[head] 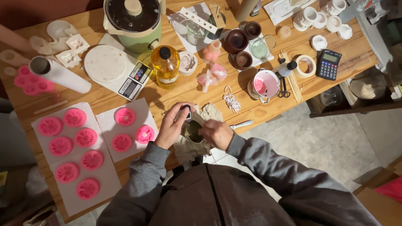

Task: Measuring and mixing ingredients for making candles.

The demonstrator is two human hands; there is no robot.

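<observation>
On the bench (197, 90), pink flower-shaped moulds (86, 137) lie on white paper sheets (106, 180) at the far left, well apart from the hands. The left hand (171, 126) has its grip closed around the rim and black handle of a small metal cup (193, 130) held at the bench's near edge over a beige cloth (209, 113). The right hand (217, 133) touches the cup's right side, fingers curled at its rim; whether this grip clamps it cannot be told.

Pink flower moulds (86, 137) on white paper sheets; kitchen scale (118, 70) beside oil bottle (165, 66); green pot (134, 23), black calculator (328, 64), tape roll (306, 66) along wooden tabletop (201, 93).
</observation>
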